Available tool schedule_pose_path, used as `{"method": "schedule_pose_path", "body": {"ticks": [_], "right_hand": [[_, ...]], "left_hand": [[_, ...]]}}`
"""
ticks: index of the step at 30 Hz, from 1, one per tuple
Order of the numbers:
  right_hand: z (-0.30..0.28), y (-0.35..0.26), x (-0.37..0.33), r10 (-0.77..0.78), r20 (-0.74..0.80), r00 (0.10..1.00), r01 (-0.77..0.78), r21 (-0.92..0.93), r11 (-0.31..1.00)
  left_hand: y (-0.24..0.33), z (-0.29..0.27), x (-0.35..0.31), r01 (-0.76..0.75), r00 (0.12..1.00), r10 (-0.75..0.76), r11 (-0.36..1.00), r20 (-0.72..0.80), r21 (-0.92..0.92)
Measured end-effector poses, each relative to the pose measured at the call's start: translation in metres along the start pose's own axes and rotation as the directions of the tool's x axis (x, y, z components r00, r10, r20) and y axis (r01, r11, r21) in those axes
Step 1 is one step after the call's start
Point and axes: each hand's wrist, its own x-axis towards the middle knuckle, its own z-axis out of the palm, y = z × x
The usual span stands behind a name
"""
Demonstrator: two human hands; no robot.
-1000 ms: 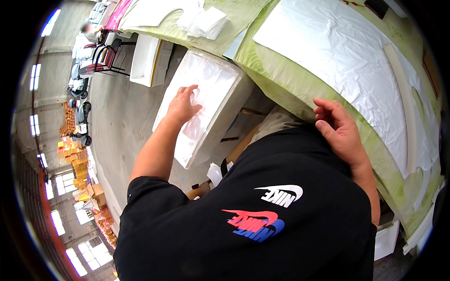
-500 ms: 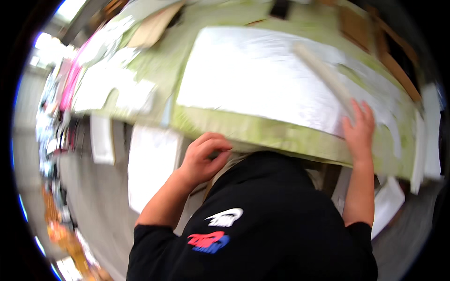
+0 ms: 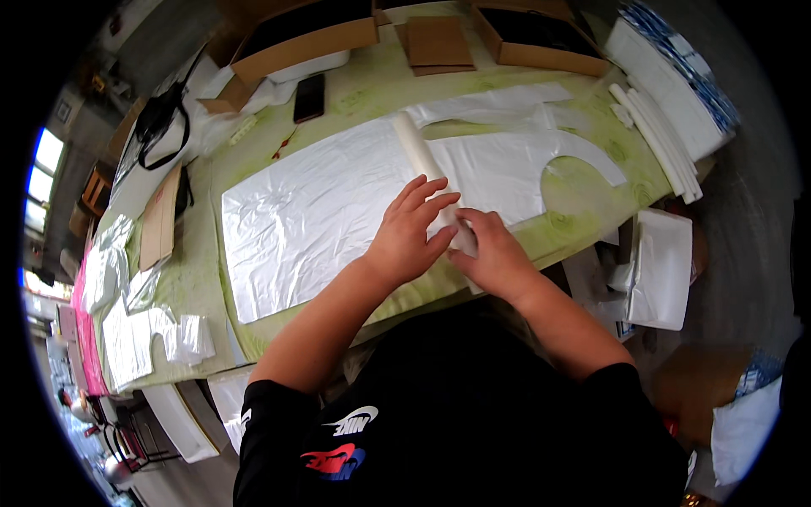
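A white plastic apron (image 3: 308, 207) with a curved cut-out and strap ends lies spread across the table, slightly wrinkled. Across its middle rests a pale tube (image 3: 414, 148), pointing away from me. My right hand (image 3: 498, 258) is closed around the tube's near end, thumb on one side and fingers on the other. Just to the left, my left hand (image 3: 404, 237) hovers at the tube with its fingers apart; whether its fingertips touch the tube I cannot tell. The hands hide part of the tube's near half.
A phone (image 3: 310, 99) lies beyond the apron. Cardboard boxes (image 3: 308, 42) line the far edge. More white tubes (image 3: 663, 144) lie at right beside a stack of packets (image 3: 676, 76). Folded clear plastic (image 3: 139, 338) and a cardboard piece (image 3: 160, 220) occupy the left.
My left hand has risen from the table's front edge to the tube, its fingers opening. The right hand now grips the tube's near end, and the tube sits nearer the apron's middle. The view has shifted.
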Motion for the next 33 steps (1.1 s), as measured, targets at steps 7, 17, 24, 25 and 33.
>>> {"method": "schedule_pose_path", "body": {"ticks": [7, 17, 24, 25, 33], "right_hand": [[-0.004, 0.021, -0.028, -0.055, -0.120, 0.991, 0.091, 0.315, 0.945], [0.004, 0.043, -0.057, -0.058, -0.272, 0.961, 0.193, 0.503, 0.842], [-0.001, 0.063, -0.073, 0.015, -0.342, 0.939, 0.186, 0.547, 0.816], [-0.003, 0.064, -0.074, 0.017, -0.347, 0.938, 0.185, 0.541, 0.820], [-0.021, 0.070, -0.054, -0.186, -0.456, 0.871, 0.291, 0.172, 0.941]], "left_hand": [[0.001, 0.013, 0.020, 0.143, 0.957, -0.201, 0.954, 0.210, 0.264], [0.029, 0.073, 0.110, 0.246, 0.825, -0.314, 0.948, 0.470, 0.202], [0.015, 0.087, 0.120, 0.277, 0.776, -0.387, 0.919, 0.498, 0.281], [0.016, 0.087, 0.121, 0.263, 0.777, -0.385, 0.917, 0.498, 0.299], [0.010, 0.099, 0.115, 0.271, 0.875, -0.298, 0.954, 0.382, 0.125]]}}
